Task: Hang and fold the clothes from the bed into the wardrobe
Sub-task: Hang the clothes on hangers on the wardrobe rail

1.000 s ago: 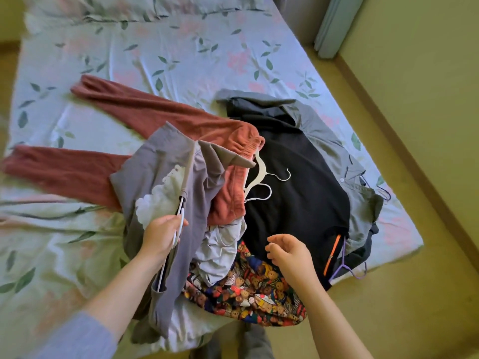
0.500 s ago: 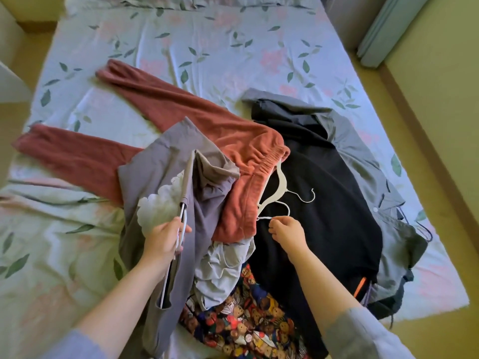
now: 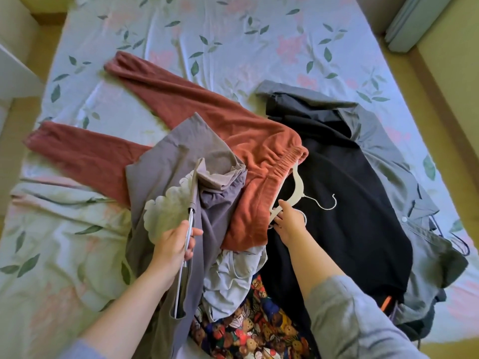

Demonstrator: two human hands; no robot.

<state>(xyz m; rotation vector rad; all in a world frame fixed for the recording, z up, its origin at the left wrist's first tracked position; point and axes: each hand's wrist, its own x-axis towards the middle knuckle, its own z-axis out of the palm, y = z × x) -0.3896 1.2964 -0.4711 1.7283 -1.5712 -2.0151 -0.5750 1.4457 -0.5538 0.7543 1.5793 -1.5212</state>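
Grip, right hand [image 3: 290, 222]: now pinching the cream plastic hanger [image 3: 296, 189] atop black sweater [image 3: 337, 203], having reached forward. Grip, left hand [image 3: 173, 244]: curled round thin white hanger [image 3: 178, 288] inside mauve-grey T-shirt [image 3: 178, 151], on floral-sheeted bed [image 3: 233, 47]. Hanging stage, likely starting.

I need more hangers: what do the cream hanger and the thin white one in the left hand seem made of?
Cream hanger: probably moulded plastic, with a thick, flat, matte body; its slim hook looks like wire. Thin white hanger: likely coated wire or a slim plastic rod, narrow and smooth; too thin to tell surely.
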